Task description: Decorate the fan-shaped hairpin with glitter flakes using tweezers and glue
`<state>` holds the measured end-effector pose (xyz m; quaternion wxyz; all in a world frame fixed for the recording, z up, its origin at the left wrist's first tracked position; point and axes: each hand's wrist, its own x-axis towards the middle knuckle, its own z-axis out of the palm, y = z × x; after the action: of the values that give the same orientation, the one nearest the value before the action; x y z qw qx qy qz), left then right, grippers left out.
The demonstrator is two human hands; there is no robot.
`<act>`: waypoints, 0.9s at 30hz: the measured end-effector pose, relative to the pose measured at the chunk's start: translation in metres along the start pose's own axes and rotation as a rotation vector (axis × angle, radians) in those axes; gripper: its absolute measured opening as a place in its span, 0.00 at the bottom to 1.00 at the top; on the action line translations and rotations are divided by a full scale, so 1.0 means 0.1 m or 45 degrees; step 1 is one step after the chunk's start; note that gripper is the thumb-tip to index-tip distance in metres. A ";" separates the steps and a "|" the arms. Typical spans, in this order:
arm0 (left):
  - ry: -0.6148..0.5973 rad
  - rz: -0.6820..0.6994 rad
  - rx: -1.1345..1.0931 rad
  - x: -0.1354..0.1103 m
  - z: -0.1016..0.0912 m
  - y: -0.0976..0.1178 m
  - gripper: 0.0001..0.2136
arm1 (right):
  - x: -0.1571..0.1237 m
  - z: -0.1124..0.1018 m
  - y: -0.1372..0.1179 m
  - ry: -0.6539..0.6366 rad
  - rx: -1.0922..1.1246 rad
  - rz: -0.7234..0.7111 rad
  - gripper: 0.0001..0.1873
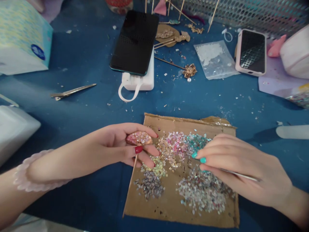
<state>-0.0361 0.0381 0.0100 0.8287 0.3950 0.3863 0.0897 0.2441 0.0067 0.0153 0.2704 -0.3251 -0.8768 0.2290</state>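
Note:
My left hand (116,141) is closed on a fan-shaped hairpin (139,138) covered in pink chips, its thin stick pointing down between the fingers. My right hand (241,167) pinches slim metal tweezers (238,174); their tips are low over the chips and hard to make out. Beneath both hands lies a cardboard sheet (169,206) bearing piles of small shell-like chips: pink chips (177,140), teal chips (196,141), yellow-green chips (158,167), grey chips (151,185) and a wide silvery pile (202,191).
Behind the cardboard, a black phone (136,42) rests on a white power bank (148,79). Around them are a metal clip (73,91), a gold hairpin (189,70), a plastic bag (214,59) and a pink-cased phone (252,51). A tissue box (21,38) stands at left.

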 end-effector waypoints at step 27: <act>0.023 0.017 0.035 0.01 0.02 0.01 0.16 | -0.03 0.00 0.02 0.005 0.058 0.073 0.06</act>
<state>-0.0339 0.0380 0.0114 0.8191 0.4080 0.3922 0.0936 0.2465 0.0062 0.0132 0.2728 -0.3444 -0.8611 0.2559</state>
